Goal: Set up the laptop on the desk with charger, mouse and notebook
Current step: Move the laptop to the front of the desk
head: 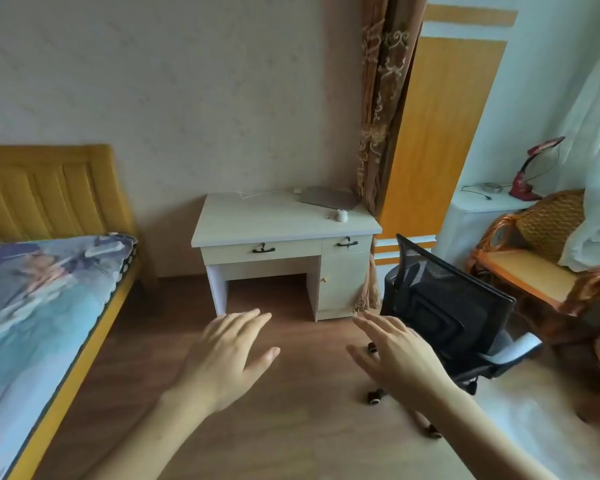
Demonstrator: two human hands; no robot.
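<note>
A small white desk (257,220) stands against the far wall. A closed grey laptop (329,197) lies at its back right corner. A white mouse (342,215) sits just in front of the laptop. A thin white charger cable (253,194) runs along the desk's back edge to a white plug (297,190) beside the laptop. No notebook shows. My left hand (227,355) and my right hand (399,355) are stretched out over the floor, well short of the desk, fingers apart and holding nothing.
A black mesh office chair (447,306) stands right of the desk, turned away. A bed (49,299) with a yellow headboard fills the left. A wicker chair (534,244) and a white side table with a red lamp (530,174) are at right. Wooden floor lies between me and the desk.
</note>
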